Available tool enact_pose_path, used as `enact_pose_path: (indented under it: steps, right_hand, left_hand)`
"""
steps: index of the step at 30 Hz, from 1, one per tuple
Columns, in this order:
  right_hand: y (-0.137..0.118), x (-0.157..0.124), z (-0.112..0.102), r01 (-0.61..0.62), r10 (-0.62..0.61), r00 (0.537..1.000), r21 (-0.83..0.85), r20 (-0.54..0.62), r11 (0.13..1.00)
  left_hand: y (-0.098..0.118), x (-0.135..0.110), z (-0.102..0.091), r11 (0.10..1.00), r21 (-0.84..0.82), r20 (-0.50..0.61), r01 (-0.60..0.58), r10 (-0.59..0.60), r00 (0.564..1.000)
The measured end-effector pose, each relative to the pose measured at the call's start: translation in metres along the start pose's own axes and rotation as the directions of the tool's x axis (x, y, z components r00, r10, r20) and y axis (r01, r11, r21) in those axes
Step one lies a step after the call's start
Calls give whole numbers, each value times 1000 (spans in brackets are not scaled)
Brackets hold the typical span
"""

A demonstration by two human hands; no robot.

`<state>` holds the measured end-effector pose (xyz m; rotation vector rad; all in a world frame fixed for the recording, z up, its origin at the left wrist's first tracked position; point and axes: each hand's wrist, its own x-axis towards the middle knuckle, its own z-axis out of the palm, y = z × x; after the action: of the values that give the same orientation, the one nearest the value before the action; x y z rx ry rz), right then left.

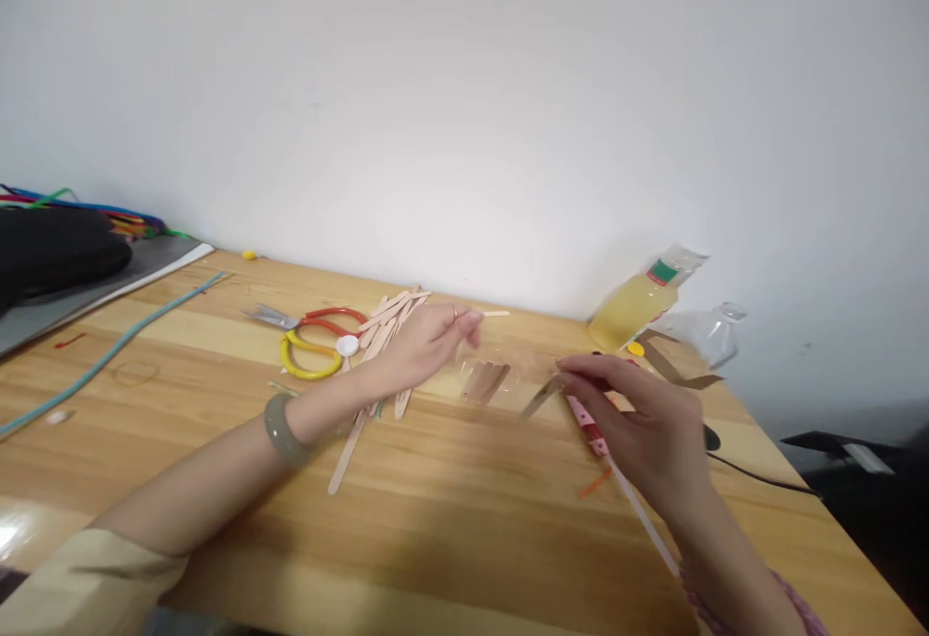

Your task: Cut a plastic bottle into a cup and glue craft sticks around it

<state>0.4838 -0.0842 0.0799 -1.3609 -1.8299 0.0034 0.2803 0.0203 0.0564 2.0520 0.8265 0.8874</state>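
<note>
My left hand (439, 338) reaches across a loose pile of wooden craft sticks (392, 312). Its fingers are pinched together, and the pale end of a craft stick (496, 314) pokes out beyond the fingertips. My right hand (643, 418) pinches a short, thin stick (541, 398), blurred and slanting down to the left. Between the hands, several brown strips (485, 381) lie side by side on the table, with something clear and shiny around them. Below the right fingers is a pink and red tool (589, 426), partly hidden, its kind unclear.
Scissors (312, 341) with red and yellow handles lie left of the pile. A blue cord (120, 346) crosses the table's left side. At the back right stand a bottle of yellow liquid (631, 312) and a clear glass bottle (715, 334), near brown cardboard (672, 362).
</note>
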Motion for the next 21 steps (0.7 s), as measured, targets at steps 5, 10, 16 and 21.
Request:
enact_pose_path:
  steps: [5, 10, 16, 21]
  right_hand:
    - [11, -2, 18, 111, -110, 986, -7, 124, 994]
    - [13, 0, 25, 96, -100, 983, 27, 156, 995]
    - [19, -3, 35, 112, -116, 981, 36, 153, 993]
    - [21, -3, 40, 113, -118, 982, 38, 148, 993]
  left_hand:
    - [-5, 0, 6, 989, 122, 292, -90, 51, 955]
    - [-11, -1, 10, 942, 272, 416, -196, 68, 907]
    - [-18, 0, 13, 900, 352, 438, -256, 83, 895]
    - [-20, 0, 14, 866, 403, 445, -296, 97, 890]
